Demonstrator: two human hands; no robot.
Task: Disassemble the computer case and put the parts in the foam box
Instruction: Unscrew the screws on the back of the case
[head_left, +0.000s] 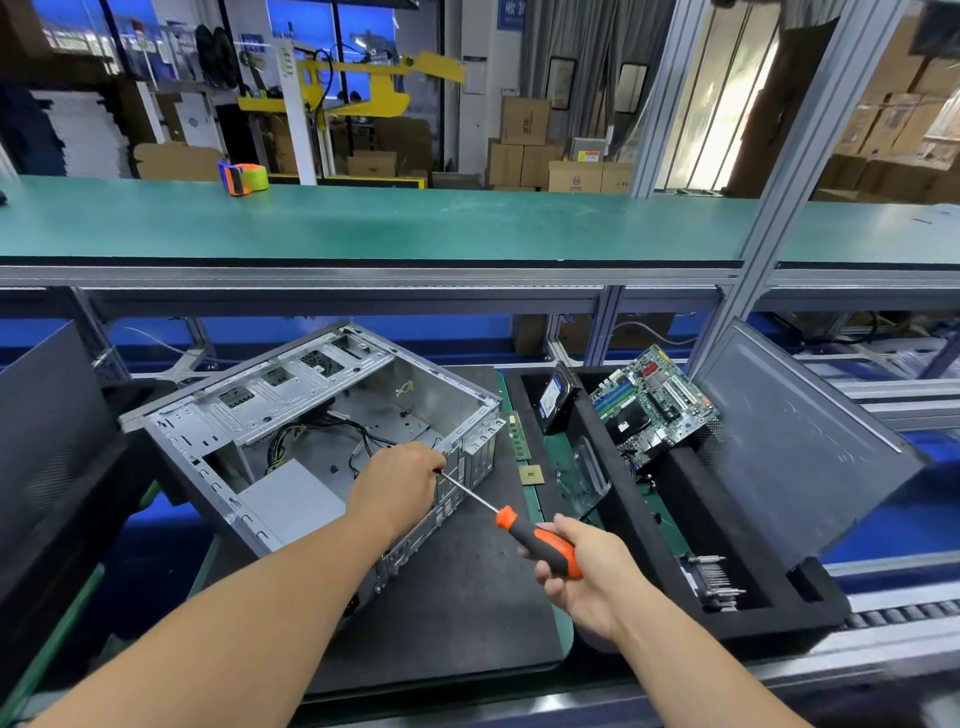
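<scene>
Black mat under computer case

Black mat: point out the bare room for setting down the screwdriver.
Bare: the black mat between the computer case and the foam box, below the right hand. Crowded: by the RAM stick and CPU chip.
</scene>
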